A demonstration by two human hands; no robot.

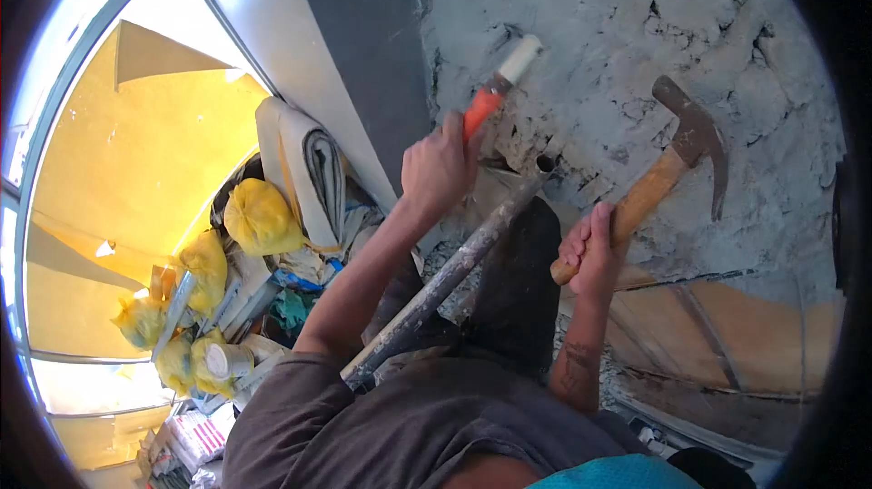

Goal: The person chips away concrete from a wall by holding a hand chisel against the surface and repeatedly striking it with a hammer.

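My left hand (442,165) is closed round the red-orange handle of a tool (481,110), whose pale, broad end points up against the rough grey wall (581,26). Its exact kind cannot be made out. In my right hand (595,253) is the wooden handle of a claw hammer (695,130); the rusty head is raised to the right, in front of the wall. A paint-spattered metal pipe (445,280) slants between my arms, its open end near a broken hollow in the wall.
Yellow bags (262,217), a rolled grey sheet (320,171), a white tub (229,361) and scrap lie at the left beside a framed window (41,144). Brownish panels (718,326) are at the lower right.
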